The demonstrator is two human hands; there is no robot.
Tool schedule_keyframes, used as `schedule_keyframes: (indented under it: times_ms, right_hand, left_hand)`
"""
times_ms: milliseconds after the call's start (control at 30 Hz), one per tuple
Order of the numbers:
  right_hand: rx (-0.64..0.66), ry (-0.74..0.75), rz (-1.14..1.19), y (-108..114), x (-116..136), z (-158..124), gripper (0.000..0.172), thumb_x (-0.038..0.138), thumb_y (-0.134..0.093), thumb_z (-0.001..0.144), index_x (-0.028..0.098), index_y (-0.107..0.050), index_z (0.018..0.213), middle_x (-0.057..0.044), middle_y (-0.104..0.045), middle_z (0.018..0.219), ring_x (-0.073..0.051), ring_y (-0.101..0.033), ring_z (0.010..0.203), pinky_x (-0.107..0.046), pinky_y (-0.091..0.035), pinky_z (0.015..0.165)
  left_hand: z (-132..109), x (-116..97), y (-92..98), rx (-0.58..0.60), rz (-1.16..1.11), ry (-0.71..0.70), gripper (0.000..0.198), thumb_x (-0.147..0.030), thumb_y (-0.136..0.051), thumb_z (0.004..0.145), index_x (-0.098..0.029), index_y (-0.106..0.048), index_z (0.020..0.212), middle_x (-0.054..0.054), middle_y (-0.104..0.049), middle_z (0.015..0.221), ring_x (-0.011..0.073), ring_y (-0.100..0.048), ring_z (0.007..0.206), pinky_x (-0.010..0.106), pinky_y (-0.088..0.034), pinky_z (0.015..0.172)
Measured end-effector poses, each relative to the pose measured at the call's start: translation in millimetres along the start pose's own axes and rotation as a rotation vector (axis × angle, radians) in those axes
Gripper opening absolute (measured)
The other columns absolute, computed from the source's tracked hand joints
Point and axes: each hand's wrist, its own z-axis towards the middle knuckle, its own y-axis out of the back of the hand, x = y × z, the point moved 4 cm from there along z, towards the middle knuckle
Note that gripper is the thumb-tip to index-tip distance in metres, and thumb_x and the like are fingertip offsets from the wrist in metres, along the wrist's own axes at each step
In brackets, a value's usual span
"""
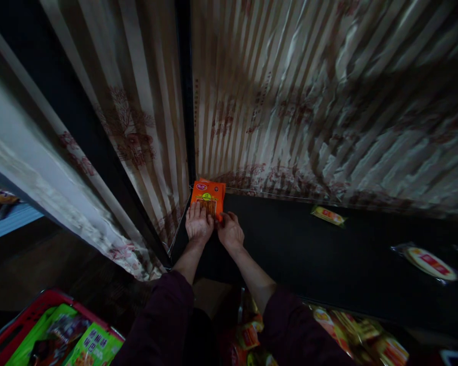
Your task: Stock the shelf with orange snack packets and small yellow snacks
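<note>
With your left grip (pixel 199 223) laid flat on the pack (pixel 207 196) beside the post (pixel 190 127) and your right grip (pixel 230 233) pinching its near corner, straighten it gently, without creasing

Left fingers (pixel 198 210) and right fingers (pixel 226 218) touch orange packets (pixel 209 195), seemingly stacked.

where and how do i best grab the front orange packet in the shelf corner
Probably by its near right corner, beside the right hand, coming from the front right, thumb on the printed face and fingers behind. The front orange packet looks flat, with patterned cloth behind it, while its right edge faces along the black shelf.
</note>
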Motion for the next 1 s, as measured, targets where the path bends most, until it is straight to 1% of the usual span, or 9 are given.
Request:
schedule_keyframes:
  times_ms: [67,167,267,333,500,633,733,867,1000]
  right_hand:
    - [-0.026,0.044,0.023,4.7,-0.5,-15.9,0.036,0.030,-0.048,0.087,0.022,-0.058,0.121,-0.008,-0.048,0.137,-0.021,-0.055,0.116,-0.031,-0.046,0.095]
    - [-0.045,0.096,0.079,9.9,-4.3,-43.5,0.033,0.022,-0.048,0.086,0.021,-0.062,0.116,-0.008,-0.055,0.129,-0.018,-0.055,0.116,-0.028,-0.043,0.099]
    - [-0.029,0.088,0.132,14.2,-9.7,-71.8,0.035,0.012,-0.042,0.085,0.020,-0.064,0.111,-0.006,-0.060,0.122,-0.015,-0.056,0.114,-0.026,-0.041,0.101]
    - [-0.013,0.079,0.152,18.4,-12.5,-89.0,0.037,0.009,-0.040,0.085,0.019,-0.065,0.110,-0.006,-0.062,0.120,-0.014,-0.056,0.114,-0.024,-0.040,0.101]
    - [0.067,0.092,0.145,32.4,-21.3,-128.7,0.033,0.010,-0.043,0.085,0.019,-0.066,0.106,-0.006,-0.066,0.114,-0.015,-0.059,0.109,-0.024,-0.041,0.098]
    - [0.090,0.119,0.143,43.5,-41.3,-164.1,0.029,0.012,-0.045,0.084,0.020,-0.068,0.100,-0.006,-0.067,0.110,-0.015,-0.060,0.104,-0.026,-0.042,0.096]
    - [0.036,0.160,0.186,54.8,-64.7,-192.8,0.026,0.015,-0.046,0.085,0.020,-0.068,0.096,-0.006,-0.067,0.109,-0.016,-0.060,0.102,-0.029,-0.043,0.097]
    - [-0.120,0.181,0.299,78.5,-103.6,-229.1,0.027,0.018,-0.044,0.084,0.019,-0.066,0.099,-0.007,-0.066,0.110,-0.017,-0.058,0.106,-0.032,-0.044,0.097]
    - [-0.316,0.071,0.269,103.4,-150.5,-258.6,0.031,0.024,-0.041,0.085,0.018,-0.063,0.106,-0.010,-0.061,0.118,-0.020,-0.055,0.112,-0.037,-0.042,0.101]
  left_hand:
    - [-7.3,-4.4,5.2,-0.003,-0.015,-0.003,0.035,-0.022,-0.048,0.080,-0.018,-0.066,0.110,0.012,-0.055,0.133,0.0263,-0.042,0.131,0.049,-0.033,0.108]
    - [-26.2,-15.4,13.3,0.025,-0.039,0.006,0.035,-0.016,-0.047,0.079,-0.020,-0.067,0.108,0.009,-0.059,0.129,0.0245,-0.044,0.130,0.047,-0.034,0.109]
    - [-49.9,-26.5,20.4,0.091,-0.069,0.018,0.036,-0.012,-0.046,0.079,-0.018,-0.066,0.108,0.009,-0.061,0.127,0.0237,-0.047,0.127,0.045,-0.035,0.108]
    - [-66.8,-32.6,24.9,0.119,-0.103,0.021,0.036,-0.010,-0.045,0.079,-0.016,-0.066,0.108,0.012,-0.060,0.127,0.0236,-0.048,0.126,0.044,-0.036,0.108]
    - [-118.7,-51.0,37.9,0.144,-0.269,0.031,0.034,-0.009,-0.044,0.082,-0.017,-0.064,0.108,0.012,-0.059,0.128,0.0231,-0.049,0.126,0.045,-0.042,0.103]
    - [-167.9,-75.0,57.5,0.124,-0.371,0.070,0.036,-0.010,-0.043,0.084,-0.017,-0.060,0.114,0.011,-0.058,0.128,0.0211,-0.049,0.125,0.043,-0.044,0.103]
    - [-202.2,-93.9,74.5,0.163,-0.389,0.057,0.037,-0.012,-0.039,0.086,-0.018,-0.059,0.117,0.009,-0.058,0.129,0.0189,-0.049,0.125,0.041,-0.042,0.105]
    - [-239.7,-111.7,96.4,0.223,-0.365,0.006,0.037,-0.016,-0.041,0.086,-0.015,-0.057,0.120,0.012,-0.054,0.133,0.0219,-0.040,0.132,0.043,-0.038,0.108]
    - [-266.0,-131.0,110.1,0.305,-0.343,-0.139,0.037,-0.021,-0.042,0.087,-0.015,-0.059,0.119,0.011,-0.047,0.140,0.0242,-0.028,0.139,0.045,-0.035,0.110]
